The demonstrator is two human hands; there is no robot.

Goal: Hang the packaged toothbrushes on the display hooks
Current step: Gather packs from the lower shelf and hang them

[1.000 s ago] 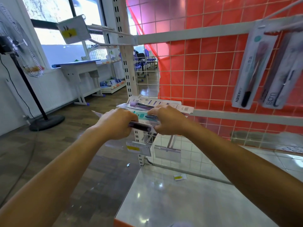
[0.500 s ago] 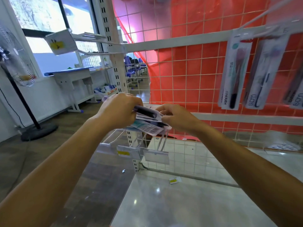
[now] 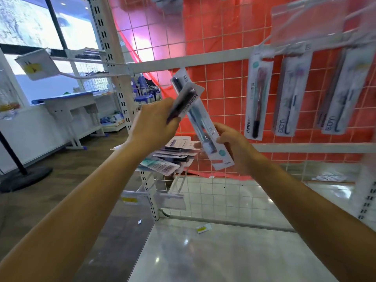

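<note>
I'm gripping dark pack in left hand | right hand holding teal pack | both packs tilting before red grid

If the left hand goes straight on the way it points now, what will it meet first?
Probably the teal pack held by the right hand, which crosses just ahead of the left hand and its dark pack. Behind that stands the wire grid. Depth is unclear.
</note>
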